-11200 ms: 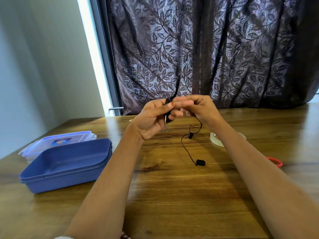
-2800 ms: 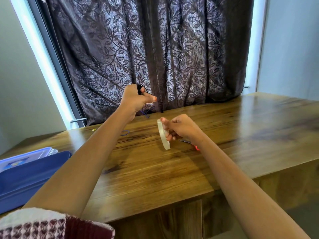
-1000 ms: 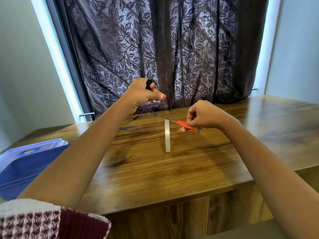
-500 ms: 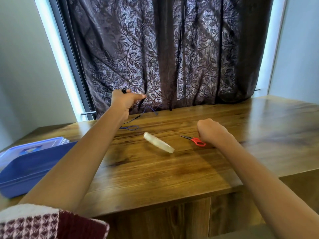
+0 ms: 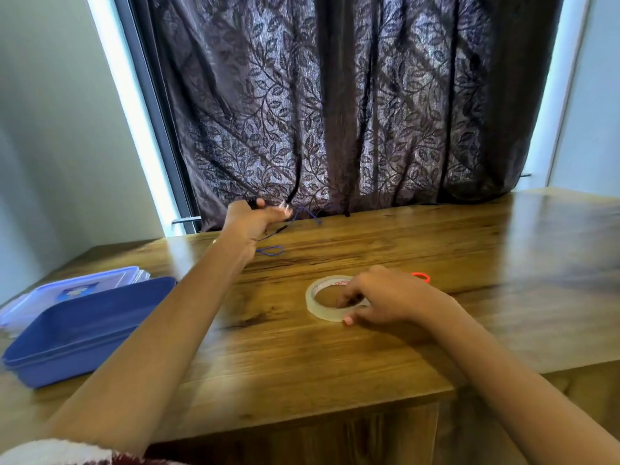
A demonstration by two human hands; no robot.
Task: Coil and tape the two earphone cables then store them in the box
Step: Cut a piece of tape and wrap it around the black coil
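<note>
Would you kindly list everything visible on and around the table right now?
table: one, brown wood, foreground.
curtain: one, dark leaf-patterned, behind the table.
box: one, blue, open, table's left side.
lid: one, clear with blue rim, behind the box.
tape roll: one, clear, flat, mid-table.
scissors: one, red handle, behind the right hand.
blue cable: one, loose near the curtain.
black cable: one, coiled, in the left hand.
left hand: raised, holds the black cable.
right hand: pinches the tape roll.
</note>
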